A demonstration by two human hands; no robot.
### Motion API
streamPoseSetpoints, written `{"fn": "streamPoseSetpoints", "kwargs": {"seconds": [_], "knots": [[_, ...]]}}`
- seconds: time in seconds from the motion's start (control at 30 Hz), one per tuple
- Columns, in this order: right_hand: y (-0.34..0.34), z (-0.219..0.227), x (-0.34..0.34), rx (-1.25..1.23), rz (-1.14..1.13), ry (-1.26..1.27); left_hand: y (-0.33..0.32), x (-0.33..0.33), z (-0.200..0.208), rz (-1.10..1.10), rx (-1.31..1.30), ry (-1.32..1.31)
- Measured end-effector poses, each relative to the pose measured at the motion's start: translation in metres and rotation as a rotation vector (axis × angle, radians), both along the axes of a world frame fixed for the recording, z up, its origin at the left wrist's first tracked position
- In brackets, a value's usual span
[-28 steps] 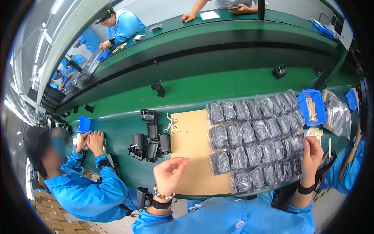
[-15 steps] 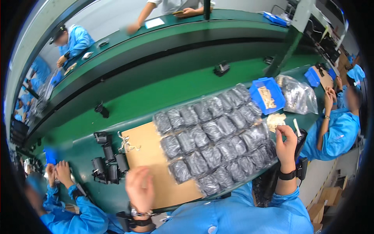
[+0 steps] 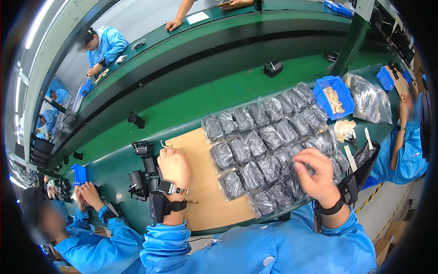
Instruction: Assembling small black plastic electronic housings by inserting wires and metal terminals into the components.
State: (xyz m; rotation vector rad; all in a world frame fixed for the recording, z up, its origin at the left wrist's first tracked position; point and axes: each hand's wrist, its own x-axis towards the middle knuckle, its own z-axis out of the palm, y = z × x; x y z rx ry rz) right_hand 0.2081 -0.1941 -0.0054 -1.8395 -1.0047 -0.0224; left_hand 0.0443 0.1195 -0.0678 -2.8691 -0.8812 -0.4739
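Black bagged parts [image 3: 255, 144], tan board [image 3: 205, 192], green bench [image 3: 191, 98], blue bin [image 3: 321, 89].

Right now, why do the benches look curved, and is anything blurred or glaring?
Head view: the fisheye lens bows the green bench edges toward a dark round rim; the right hand looks slightly motion-blurred over the shiny bags, which catch highlights; the left hand is sharper; strip lights flare at the left edge.

Rows of small black parts sealed in clear plastic bags [image 3: 269, 146] lie flat and closely packed across the right half of a tan board [image 3: 203, 192] on the green workbench.
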Motion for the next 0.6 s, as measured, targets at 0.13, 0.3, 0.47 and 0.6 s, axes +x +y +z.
{"fn": "streamPoseSetpoints", "kwargs": {"seconds": [0.13, 0.3, 0.47, 0.6], "knots": [[0.033, 0.007, -0.021, 0.039, 0.229, -0.012, -0.009, -0.008, 0.026, -0.040, -0.220, -0.284], [0.078, 0.025, -0.044, 0.152, 0.404, -0.026, -0.067, -0.024, 0.066, -0.245, -1.861, -0.970], [0.094, 0.023, -0.054, 0.111, 0.496, -0.165, -0.098, -0.039, 0.053, -0.283, -2.355, -0.881], [0.090, 0.016, -0.056, 0.081, 0.505, -0.238, -0.109, -0.041, 0.049, -0.197, -2.336, -0.858]]}}
